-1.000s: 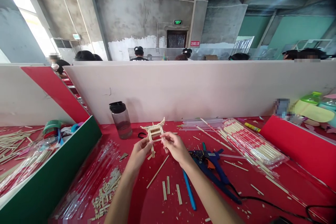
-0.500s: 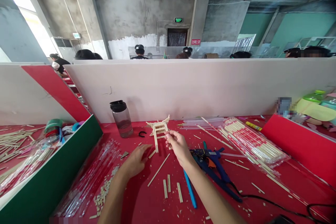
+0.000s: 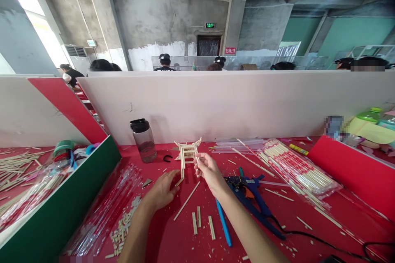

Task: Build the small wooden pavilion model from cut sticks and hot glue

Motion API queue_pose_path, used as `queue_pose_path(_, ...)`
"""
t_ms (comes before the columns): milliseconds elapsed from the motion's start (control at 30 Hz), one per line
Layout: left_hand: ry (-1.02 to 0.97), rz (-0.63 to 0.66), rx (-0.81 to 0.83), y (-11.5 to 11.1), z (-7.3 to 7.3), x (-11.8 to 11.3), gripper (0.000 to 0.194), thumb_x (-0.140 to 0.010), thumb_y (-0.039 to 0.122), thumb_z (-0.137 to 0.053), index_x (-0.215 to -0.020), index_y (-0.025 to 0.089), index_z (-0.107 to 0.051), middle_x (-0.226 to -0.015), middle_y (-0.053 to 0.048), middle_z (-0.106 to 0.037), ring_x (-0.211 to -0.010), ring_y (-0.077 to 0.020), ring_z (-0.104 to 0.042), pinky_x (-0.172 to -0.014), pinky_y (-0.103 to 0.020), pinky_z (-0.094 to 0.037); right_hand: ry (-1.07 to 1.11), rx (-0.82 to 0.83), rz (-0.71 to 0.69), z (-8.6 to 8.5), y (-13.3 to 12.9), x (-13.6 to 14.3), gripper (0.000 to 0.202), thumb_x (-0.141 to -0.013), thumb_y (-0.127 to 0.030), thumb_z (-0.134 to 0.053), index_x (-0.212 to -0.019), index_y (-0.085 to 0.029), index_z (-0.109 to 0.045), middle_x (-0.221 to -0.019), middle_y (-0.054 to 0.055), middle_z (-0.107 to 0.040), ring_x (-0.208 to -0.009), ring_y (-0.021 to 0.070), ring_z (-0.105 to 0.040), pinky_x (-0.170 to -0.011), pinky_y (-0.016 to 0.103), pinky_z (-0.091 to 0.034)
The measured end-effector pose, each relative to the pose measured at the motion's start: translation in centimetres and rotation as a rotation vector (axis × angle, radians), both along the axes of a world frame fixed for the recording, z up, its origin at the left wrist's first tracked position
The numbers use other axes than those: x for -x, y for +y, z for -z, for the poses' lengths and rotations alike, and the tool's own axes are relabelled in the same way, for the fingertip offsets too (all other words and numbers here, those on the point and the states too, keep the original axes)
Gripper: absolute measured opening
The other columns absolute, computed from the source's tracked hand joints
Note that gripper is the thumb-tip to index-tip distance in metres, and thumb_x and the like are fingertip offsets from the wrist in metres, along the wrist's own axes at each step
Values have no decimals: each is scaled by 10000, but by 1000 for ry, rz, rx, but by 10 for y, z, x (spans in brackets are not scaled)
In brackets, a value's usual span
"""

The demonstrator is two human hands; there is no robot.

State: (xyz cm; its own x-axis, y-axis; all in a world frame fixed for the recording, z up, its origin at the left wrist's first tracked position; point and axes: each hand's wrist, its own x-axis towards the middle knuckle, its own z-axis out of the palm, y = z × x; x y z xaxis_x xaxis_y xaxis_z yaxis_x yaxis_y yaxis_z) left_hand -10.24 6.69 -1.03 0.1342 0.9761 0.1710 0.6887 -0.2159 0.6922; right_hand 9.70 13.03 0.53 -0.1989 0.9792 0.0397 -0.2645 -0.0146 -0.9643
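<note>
Your right hand (image 3: 210,170) hides part of the stick frame (image 3: 182,160). Whether your left hand (image 3: 161,190) holds the short stick (image 3: 179,181) is unclear. The bottom edge cuts off your forearms (image 3: 247,222); pixelation blurs an object (image 3: 334,126) at right.

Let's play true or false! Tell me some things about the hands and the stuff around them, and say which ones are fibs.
1. The right hand holds the stick model. True.
2. The left hand holds the bottle. False: the bottle stands apart from the left hand.
3. The bottle's lid is black. True.
4. The glue gun is pink. False: the glue gun is mostly blue.
5. The bagged sticks lie right of the glue gun. True.
</note>
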Motion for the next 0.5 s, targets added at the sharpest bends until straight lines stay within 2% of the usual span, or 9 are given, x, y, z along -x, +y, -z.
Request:
queue_pose_path(100, -184, -126, -27, 5, -8, -6, 371, -870, 357, -577, -1165, 148, -661, -1163, -145, -716, -1090, -297, -650, -967, -384, -462, -6, -22, -17, -1, -2, 0, 325, -742, -346, -667, -1028, -213, -589, -940, 49, -642, -745, 142, -607, -597, 242, -498)
queue_pose_path(167, -374, -173, -47, 10, -14, -13, 406, -900, 458, -536, -1093, 134, -685, -1083, -129, -739, -1022, -283, -670, -917, -359, -482, -28, -64, -58, -3, -5, 0, 316, -757, -327, -643, -1046, -215, -579, -964, 53, -633, -804, 156, -613, -639, 256, -510)
queue_pose_path(267, -663, -202, 26, 16, -17, -24, 509, -803, 594, -622, -941, 109, -695, -899, -112, -748, -849, -248, -687, -789, -318, -513, -92, -161, -118, -7, -9, 0, 287, -794, -301, -596, -1067, -217, -567, -1016, 63, -627, -905, 181, -623, -687, 270, -513)
queue_pose_path(367, -823, -259, 34, 17, -17, -30, 522, -663, 585, -758, -885, 120, -671, -800, -71, -722, -747, -204, -672, -712, -280, -514, -174, -244, -129, -10, -11, -2, 285, -827, -262, -559, -1110, -226, -553, -1076, 70, -642, -1003, 200, -633, -754, 295, -521)
queue_pose_path(500, -743, -230, -100, 13, -21, -24, 378, -729, 470, -743, -900, 144, -659, -853, -55, -707, -801, -188, -670, -757, -274, -522, -298, -322, -95, -5, -9, -4, 432, -828, -148, -523, -1248, -247, -519, -1100, 61, -688, -1086, 202, -641, -926, 369, -504)
